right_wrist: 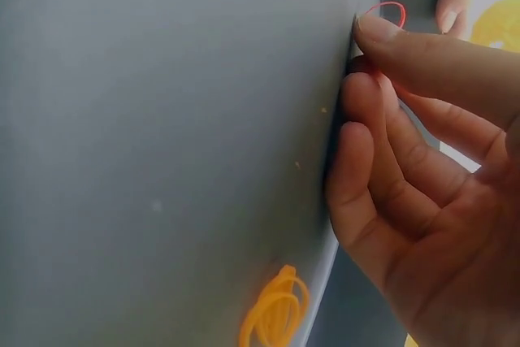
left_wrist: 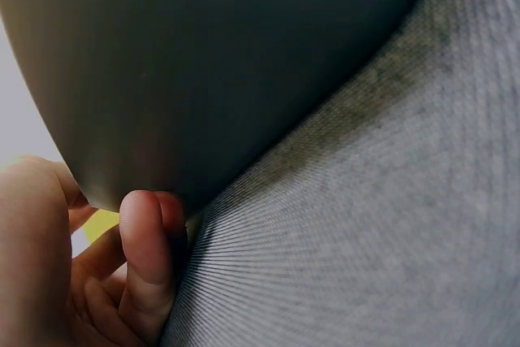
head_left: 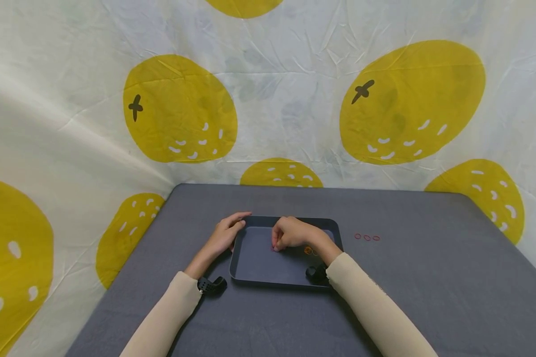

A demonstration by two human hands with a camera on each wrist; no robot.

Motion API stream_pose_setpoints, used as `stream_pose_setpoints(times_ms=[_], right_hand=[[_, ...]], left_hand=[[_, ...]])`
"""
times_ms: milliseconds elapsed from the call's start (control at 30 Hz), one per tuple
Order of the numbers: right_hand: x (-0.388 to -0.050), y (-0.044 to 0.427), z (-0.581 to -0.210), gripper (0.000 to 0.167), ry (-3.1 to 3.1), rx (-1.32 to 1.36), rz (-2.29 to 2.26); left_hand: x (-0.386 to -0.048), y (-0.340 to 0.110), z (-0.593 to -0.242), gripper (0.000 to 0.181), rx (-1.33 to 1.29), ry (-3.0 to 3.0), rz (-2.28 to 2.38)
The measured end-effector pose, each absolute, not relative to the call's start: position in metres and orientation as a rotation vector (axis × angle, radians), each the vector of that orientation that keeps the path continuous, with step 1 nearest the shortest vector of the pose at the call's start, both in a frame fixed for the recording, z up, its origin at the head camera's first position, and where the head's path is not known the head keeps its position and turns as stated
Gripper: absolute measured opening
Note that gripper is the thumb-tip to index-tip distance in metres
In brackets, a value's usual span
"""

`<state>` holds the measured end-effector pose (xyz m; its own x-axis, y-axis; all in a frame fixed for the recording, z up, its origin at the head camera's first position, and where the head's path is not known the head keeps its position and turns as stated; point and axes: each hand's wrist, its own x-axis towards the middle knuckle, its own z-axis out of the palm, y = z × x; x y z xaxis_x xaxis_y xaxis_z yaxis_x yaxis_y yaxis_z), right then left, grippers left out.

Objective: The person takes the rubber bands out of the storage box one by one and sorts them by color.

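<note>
A dark rectangular tray (head_left: pixel 268 284) lies on the grey table. At its back left corner my left hand (head_left: pixel 221 237) holds the rim; in the left wrist view the fingers (left_wrist: pixel 146 237) press against the tray's outer wall (left_wrist: pixel 187 79). My right hand (head_left: pixel 292 233) is over the tray's inside, fingers bent down. In the right wrist view its thumb and index finger pinch a thin red band (right_wrist: pixel 394 12), the right hand (right_wrist: pixel 431 144) low over the tray floor. Orange bands (right_wrist: pixel 276 314) lie in the tray near it, also in the head view (head_left: pixel 308 250).
Three small red rings (head_left: pixel 367 238) lie in a row on the grey tabletop (head_left: pixel 429 277), right of the tray. Behind the table hangs a white cloth (head_left: pixel 290 114) with yellow fruit prints.
</note>
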<state>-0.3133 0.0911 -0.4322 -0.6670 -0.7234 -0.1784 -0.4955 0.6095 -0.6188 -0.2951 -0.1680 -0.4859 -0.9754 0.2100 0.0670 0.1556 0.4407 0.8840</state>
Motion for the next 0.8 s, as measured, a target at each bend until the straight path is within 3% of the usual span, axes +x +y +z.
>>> stream_pose_setpoints(times_ms=[400, 800], right_hand=[[-0.310, 0.113, -0.409, 0.009, 2.443, -1.003, -0.823], [-0.301, 0.168, -0.393, 0.006, 2.525, -0.990, -0.893]], left_hand=[[-0.294, -0.167, -0.486, 0.038, 0.333, 2.625, 1.596], [-0.294, -0.168, -0.486, 0.038, 0.343, 2.633, 1.583]])
